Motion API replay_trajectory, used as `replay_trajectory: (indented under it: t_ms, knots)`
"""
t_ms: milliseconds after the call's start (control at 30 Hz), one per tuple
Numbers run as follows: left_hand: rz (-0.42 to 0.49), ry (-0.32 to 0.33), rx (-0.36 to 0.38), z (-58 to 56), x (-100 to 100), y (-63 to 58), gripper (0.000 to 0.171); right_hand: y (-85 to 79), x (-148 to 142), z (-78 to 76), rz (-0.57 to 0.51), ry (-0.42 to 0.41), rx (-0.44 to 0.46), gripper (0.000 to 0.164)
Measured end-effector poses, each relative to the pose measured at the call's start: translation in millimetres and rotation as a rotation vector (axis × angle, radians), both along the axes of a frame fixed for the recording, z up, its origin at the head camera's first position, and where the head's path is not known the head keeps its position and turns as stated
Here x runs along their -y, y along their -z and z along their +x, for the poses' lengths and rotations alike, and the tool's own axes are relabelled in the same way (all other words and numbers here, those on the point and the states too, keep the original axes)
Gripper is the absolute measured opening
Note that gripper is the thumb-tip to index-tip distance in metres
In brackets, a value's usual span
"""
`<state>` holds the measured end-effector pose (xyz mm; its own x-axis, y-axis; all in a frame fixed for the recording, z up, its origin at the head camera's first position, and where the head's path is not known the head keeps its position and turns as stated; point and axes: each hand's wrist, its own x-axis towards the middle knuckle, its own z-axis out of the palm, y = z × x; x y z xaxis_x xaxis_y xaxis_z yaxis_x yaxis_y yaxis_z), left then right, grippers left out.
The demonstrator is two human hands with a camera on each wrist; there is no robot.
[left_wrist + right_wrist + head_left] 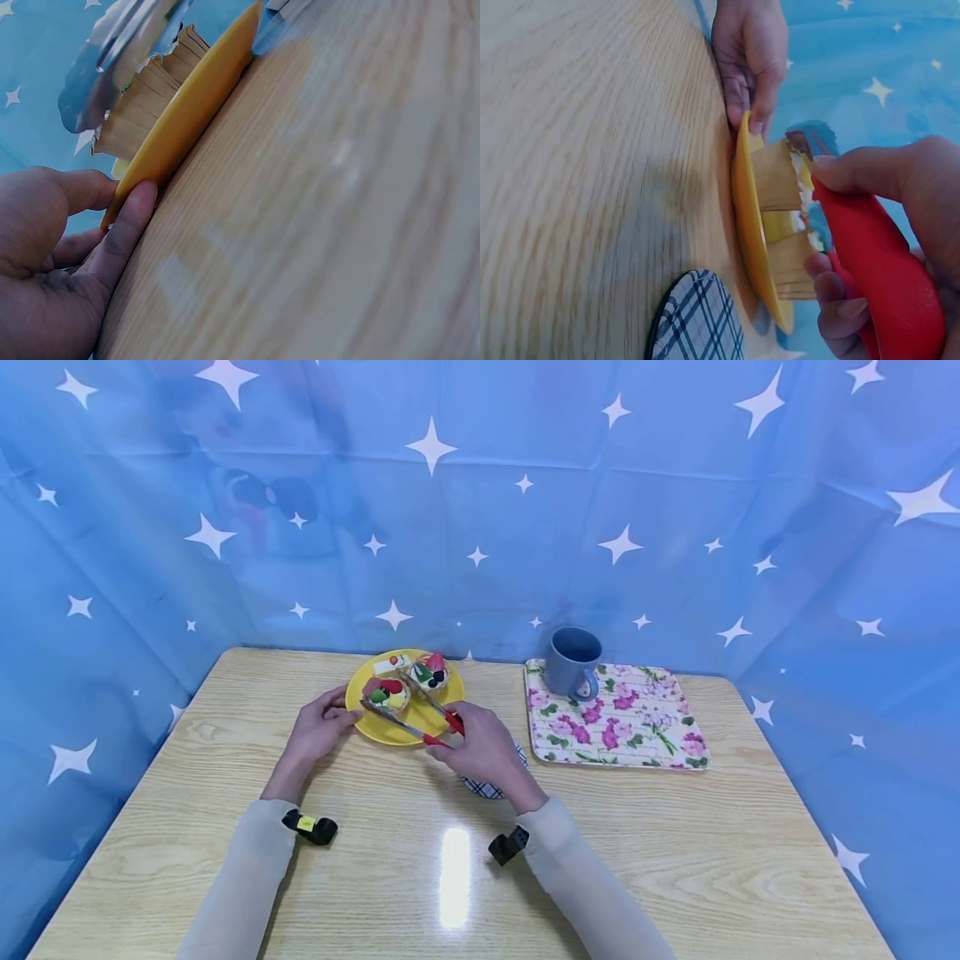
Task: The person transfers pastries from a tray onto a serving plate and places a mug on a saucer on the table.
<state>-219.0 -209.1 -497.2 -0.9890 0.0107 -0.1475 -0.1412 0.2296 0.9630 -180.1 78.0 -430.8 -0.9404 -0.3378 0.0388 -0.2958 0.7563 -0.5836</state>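
Note:
My left hand (321, 727) pinches the left rim of a yellow plate (453, 687), thumb and fingers on opposite faces in the left wrist view. In my right hand (487, 745) is a pair of tongs (885, 262) with red handles, gripped over the plate. The tongs' spread metal arms reach either side of the front fruit tart (388, 695). Behind it to the right, a second fruit tart (430, 672) sits on the plate. A small white cake piece (390, 664) with a red-orange topping lies at the plate's back.
Partly under my right hand lies a round plaid pad (697, 319) on the wooden table (375, 877). To the right is a floral tray (630, 727), with a blue-grey mug (567, 664) standing on its back left corner. A starry blue curtain (480, 510) hangs behind the table.

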Motion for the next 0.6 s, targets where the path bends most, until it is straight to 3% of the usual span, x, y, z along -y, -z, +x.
replay_trajectory:
  t_ms: [600]
  knots:
    - [-0.010,-0.011,-0.005,0.7,0.3,1.3,0.067,-10.2,-9.4,9.1,-0.046,-0.016,-0.023,0.061]
